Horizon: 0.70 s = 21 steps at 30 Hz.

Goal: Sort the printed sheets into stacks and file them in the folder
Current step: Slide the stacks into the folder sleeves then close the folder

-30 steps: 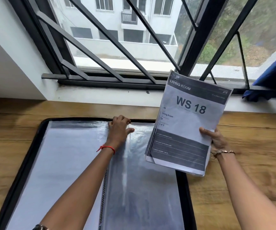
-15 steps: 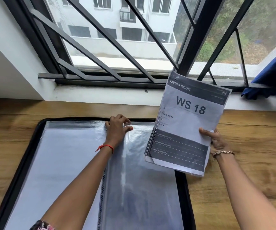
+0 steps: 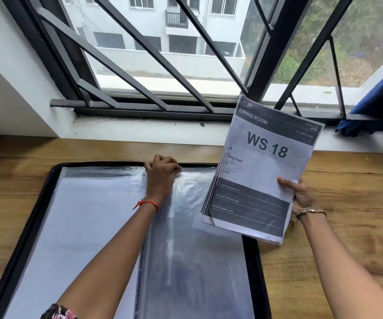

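A patterned sleeve (image 3: 58, 312) shows at the near edge, on the left arm. Both forearms reach out over an open folder (image 3: 252, 268) with a black rim, lying flat on the wooden table (image 3: 351, 238). Under the left forearm runs the spine; a clear plastic sleeve (image 3: 197, 261) lies to the right of that arm and a pale page (image 3: 82, 226) to its left.

The left hand (image 3: 161, 173), with a red thread (image 3: 145, 203) round its wrist, rests at the far edge of the folder, just right of the spine. Its fingers are curled on the top of the plastic sleeve; whether they pinch the plastic I cannot tell.

The right hand (image 3: 301, 194), with a bracelet (image 3: 310, 212) at the wrist, grasps a stack of sheets (image 3: 262, 171) by its right edge, thumb on the front, fingers behind. The stack is lifted and tilted, its lower left corner over the folder's right side, well apart from the left hand. The top sheet reads "LIVING ROOM" and "WS 18".

Beyond both hands lie a white window sill (image 3: 140, 130) and dark window bars (image 3: 140, 54). A blue cloth (image 3: 368, 111) hangs past the right hand.
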{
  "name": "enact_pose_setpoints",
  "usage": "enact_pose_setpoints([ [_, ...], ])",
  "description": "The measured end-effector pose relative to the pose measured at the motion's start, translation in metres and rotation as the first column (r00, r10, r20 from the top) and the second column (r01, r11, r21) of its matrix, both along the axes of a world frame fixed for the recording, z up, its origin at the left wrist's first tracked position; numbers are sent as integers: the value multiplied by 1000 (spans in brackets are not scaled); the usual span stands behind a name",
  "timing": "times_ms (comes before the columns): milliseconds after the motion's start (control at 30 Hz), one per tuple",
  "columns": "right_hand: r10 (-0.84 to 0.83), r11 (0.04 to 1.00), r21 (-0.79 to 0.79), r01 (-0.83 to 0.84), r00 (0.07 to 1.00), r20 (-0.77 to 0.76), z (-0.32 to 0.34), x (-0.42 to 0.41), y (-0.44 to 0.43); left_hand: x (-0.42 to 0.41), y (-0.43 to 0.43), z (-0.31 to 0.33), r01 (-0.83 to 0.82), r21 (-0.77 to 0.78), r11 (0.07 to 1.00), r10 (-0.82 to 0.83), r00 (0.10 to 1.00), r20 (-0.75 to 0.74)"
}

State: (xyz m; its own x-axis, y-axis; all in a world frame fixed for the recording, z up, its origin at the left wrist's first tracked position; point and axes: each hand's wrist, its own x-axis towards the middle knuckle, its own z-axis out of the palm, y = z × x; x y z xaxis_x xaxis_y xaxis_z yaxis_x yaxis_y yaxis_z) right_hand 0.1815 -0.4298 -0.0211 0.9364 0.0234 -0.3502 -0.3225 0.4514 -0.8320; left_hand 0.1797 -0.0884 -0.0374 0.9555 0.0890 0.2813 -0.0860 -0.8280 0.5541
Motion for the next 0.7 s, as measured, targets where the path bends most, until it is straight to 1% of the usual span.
enact_pose_setpoints([
  [167,0,1000,11,0,1000,17,1,0,0,-3,2,-4,3,-6,1000,-3,998,58],
  [333,-45,998,39,42,997,61,15,2,0,-4,7,-2,70,-111,991,-69,998,8],
  [433,-78,996,47,72,986,147,37,11,9,-6,10,-2,101,-127,987,-102,995,-4],
  [567,-142,990,49,134,953,268,78,34,34,-10,12,-2,119,-126,985,-118,993,15],
  [633,-152,988,20,155,928,341,96,48,49,-12,12,-2,104,-126,987,-101,994,33],
  [700,-138,984,-53,172,908,396,112,59,63,-15,12,-2,78,-126,989,-70,995,67],
])
